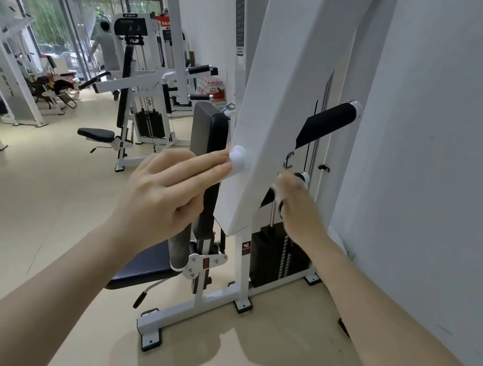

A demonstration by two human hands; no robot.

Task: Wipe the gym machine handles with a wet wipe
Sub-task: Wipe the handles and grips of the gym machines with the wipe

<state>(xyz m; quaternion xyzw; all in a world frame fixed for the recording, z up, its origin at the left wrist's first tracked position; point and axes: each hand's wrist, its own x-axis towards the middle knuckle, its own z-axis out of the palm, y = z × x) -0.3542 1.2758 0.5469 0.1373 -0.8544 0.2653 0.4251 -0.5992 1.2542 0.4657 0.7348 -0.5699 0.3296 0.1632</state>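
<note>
The lower black handle (280, 191), chrome-capped, sits at 3 o'clock behind the white machine arm (281, 105); the blurred right hand (297, 210) is closed around it over a white wet wipe (277, 192). The left hand (164, 191) curls around a white-capped bar (238, 158). Beige floor (60, 191), white wall (440, 140).

head view, forward and down, close over both forearms
</note>
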